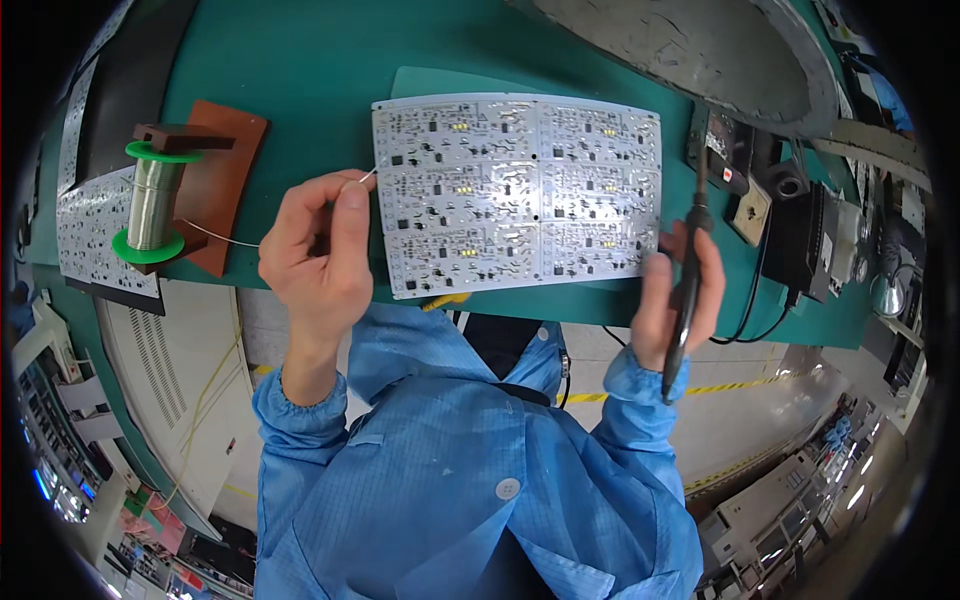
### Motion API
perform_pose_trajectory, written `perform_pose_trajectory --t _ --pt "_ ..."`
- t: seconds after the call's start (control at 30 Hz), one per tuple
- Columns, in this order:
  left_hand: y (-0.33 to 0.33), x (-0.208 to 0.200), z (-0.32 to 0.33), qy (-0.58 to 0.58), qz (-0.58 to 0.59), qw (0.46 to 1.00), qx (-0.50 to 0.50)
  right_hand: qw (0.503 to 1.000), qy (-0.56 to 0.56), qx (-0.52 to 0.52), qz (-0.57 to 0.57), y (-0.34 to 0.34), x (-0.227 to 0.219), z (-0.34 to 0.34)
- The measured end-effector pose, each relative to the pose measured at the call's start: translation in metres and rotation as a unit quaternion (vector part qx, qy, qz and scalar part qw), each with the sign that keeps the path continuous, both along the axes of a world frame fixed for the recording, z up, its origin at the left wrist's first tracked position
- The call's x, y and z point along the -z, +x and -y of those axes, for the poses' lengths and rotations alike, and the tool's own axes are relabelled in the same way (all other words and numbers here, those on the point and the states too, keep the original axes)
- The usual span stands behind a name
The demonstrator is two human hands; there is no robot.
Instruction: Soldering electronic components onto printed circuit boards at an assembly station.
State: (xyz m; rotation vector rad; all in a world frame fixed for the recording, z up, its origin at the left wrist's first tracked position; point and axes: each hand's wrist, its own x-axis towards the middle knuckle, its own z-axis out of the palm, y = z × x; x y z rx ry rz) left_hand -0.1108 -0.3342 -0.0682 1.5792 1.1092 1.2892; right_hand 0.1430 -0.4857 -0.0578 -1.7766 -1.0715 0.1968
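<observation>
A white circuit board panel (515, 190), crowded with small parts, lies on the green mat in front of me. At its left edge my left hand (325, 245) pinches solder wire (222, 238) between thumb and fingers, the wire's end sticking out over the board's edge. That wire runs back to a spool with green flanges (155, 205) on a brown stand. My right hand (675, 300) is closed round a soldering iron (692, 262), held upright in the view beside the board's right edge. Its thumb and fingers are close to that edge; whether they touch it I cannot tell.
A large grey ring-shaped fixture (690, 60) overhangs the far right. Beyond the iron stand a black box (722, 145), a tan sponge holder (750, 212) and a black unit with cables (800, 240). More boards (100, 235) lie at the left on black sheets.
</observation>
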Motion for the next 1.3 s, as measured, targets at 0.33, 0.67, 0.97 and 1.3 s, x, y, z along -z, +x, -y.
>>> perform_pose_trajectory --t 0.33,0.67,0.97,1.3 --pt "-0.003 0.004 0.001 0.006 0.026 1.0 0.007 0.996 0.049 -0.072 0.025 -0.008 0.004 0.0" --pt "-0.002 0.003 0.0 0.015 0.017 1.0 0.012 0.994 0.064 -0.082 0.03 -0.002 0.006 -0.008" --pt "-0.003 0.001 0.001 0.009 0.011 1.0 0.019 0.994 0.066 -0.085 0.031 -0.002 0.007 -0.006" --pt "-0.003 0.001 0.0 0.006 -0.005 1.0 0.019 0.994 0.065 -0.083 0.024 -0.001 0.006 -0.007"
